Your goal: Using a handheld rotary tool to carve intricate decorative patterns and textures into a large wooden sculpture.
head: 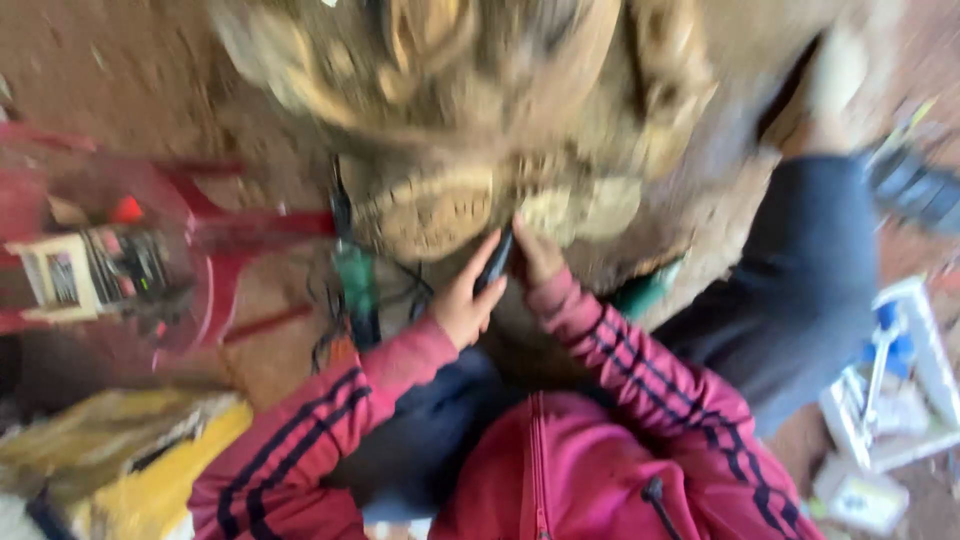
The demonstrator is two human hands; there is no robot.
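We look down on both our hands meeting at the middle of the view, just under a big pale wooden carving (440,90) that fills the twelve o'clock part of the picture. Everything is blurred by motion, so fine detail is lost.

Our left hand (463,300) comes up from seven o'clock in a red sleeve with dark stripes; its fingers are curled around a slim dark tool (494,262), with the thumb side pressed against it. Our right hand (537,255) comes in from five o'clock in the same kind of sleeve and sits at the tool's upper end, against the carving's rounded lower edge. Whether this hand clamps the tool or only rests on it, we cannot tell.

The tool stands nearly upright between the two hands, its tip touching the wood.

At nine o'clock stands a red plastic chair (215,255) with a small box (60,278) on it. At seven o'clock lies a yellow sack (150,480). At four o'clock sits a white frame (900,400) on the dirt floor.
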